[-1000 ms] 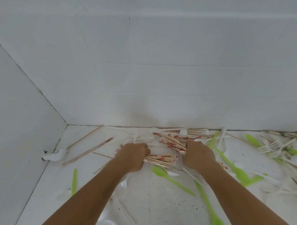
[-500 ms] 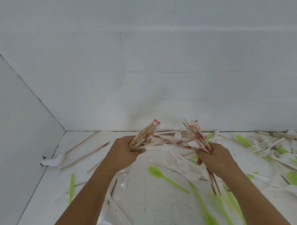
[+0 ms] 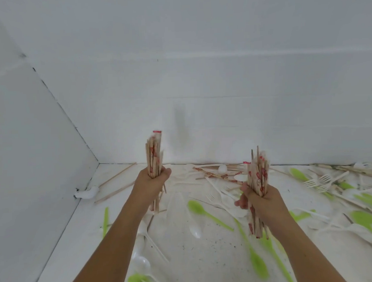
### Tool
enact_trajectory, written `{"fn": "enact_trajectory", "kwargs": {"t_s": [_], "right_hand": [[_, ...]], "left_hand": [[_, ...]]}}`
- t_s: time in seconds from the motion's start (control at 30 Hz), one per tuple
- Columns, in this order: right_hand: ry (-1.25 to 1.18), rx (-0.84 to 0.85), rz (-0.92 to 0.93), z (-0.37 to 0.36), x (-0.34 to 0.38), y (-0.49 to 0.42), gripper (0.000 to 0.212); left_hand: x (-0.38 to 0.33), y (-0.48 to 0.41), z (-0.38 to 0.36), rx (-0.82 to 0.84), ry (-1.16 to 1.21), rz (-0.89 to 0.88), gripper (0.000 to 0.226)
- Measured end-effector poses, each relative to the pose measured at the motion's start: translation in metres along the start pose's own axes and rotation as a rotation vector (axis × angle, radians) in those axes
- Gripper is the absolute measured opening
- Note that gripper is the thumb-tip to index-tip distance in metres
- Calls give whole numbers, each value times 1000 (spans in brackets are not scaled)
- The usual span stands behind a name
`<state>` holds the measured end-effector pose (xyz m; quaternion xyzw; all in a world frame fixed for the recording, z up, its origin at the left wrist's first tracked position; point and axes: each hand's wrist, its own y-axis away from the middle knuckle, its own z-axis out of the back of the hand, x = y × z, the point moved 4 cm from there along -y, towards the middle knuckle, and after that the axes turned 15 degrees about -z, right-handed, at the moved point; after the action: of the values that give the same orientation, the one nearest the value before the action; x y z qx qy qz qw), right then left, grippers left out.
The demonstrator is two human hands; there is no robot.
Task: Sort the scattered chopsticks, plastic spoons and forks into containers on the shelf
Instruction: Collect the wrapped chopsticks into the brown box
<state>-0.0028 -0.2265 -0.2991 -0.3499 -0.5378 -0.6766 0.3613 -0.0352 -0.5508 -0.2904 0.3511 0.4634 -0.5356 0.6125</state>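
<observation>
The left hand grips the left bundle of chopsticks in a closed fist, while the right hand grips the right bundle of chopsticks the same way. Both bundles stand nearly upright, their long axes pointing up toward the back wall, with red-printed paper wrappers showing and the lower ends hanging below each fist, clear of the white surface.

Between the two hands and a little beyond them, loose wrapped chopsticks lie flat near the foot of the wall, running roughly left to right and nearer the right hand. A few bare chopsticks lie at an angle off to the left, nearer the left hand. A green spoon lies on the surface between the arms, and white forks are heaped with more green and white cutlery on the right.

No container or shelf is in view, so which way the bundles must travel cannot be told. Held upright as they are, they look ready to drop end-first into a holder.
</observation>
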Motion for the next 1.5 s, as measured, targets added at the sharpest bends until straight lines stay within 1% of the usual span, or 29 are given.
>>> {"fn": "enact_trajectory", "kwargs": {"t_s": [0.07,0.13,0.17,0.23,0.3,0.37,0.43,0.47,0.57,0.6,0.7,0.77,0.87,0.97,1.03,1.07,1.1,1.13,1.17,1.2,1.27,1.33,1.37,1.43,1.5], "right_hand": [[-132,52,29,-8,-1,6,12],[-149,69,65,-16,-3,9,10],[-170,86,75,-21,-4,10,10],[-249,142,74,-31,-4,13,13],[-281,167,63,-43,-2,18,25],[-275,155,62,-55,-3,21,41],[-228,111,88,-69,-8,23,51],[-203,94,100,-77,-12,24,54],[-142,56,115,-100,-26,29,70],[-130,53,121,-108,-29,31,74],[-98,105,156,-135,-31,38,84],[-60,150,183,-154,-30,43,83],[53,159,173,-174,-43,42,69],[189,150,76,-185,-72,32,62],[223,148,55,-188,-77,26,59],[229,150,56,-190,-72,24,57],[234,156,67,-192,-66,22,50],[230,167,92,-194,-58,19,36],[249,179,125,-198,-50,17,20],[292,183,168,-202,-42,14,11],[437,194,262,-215,-35,4,16],[593,256,405,-237,-28,-1,19],[688,302,467,-250,-26,-1,19],[924,384,527,-274,-24,1,23],[1150,380,595,-290,-28,-4,29]], "left_hand": [[-7,8,9,-90,166,-3,15],[-18,17,18,-155,341,13,9],[-23,23,25,-169,379,17,9],[-35,39,44,-159,323,-40,19],[-48,63,59,-147,311,-121,30],[-50,96,65,-190,294,-154,43],[-42,129,61,-232,171,-147,49],[-33,142,60,-277,133,-119,48],[5,162,73,-471,137,15,35],[16,163,80,-509,127,34,32],[39,156,97,-547,85,33,34],[53,150,103,-558,74,22,38],[85,153,102,-558,48,77,39],[118,164,97,-560,41,161,41],[126,163,99,-541,17,186,41],[127,159,101,-527,3,187,45],[127,155,103,-517,-9,188,50],[126,151,107,-509,-29,189,54],[125,145,111,-501,-59,191,54],[124,138,116,-495,-99,196,50],[118,117,126,-469,-191,181,37],[111,88,133,-412,-248,129,13],[108,71,136,-374,-279,104,11],[110,35,138,-290,-349,55,19],[114,2,135,-177,-446,26,14]]}}
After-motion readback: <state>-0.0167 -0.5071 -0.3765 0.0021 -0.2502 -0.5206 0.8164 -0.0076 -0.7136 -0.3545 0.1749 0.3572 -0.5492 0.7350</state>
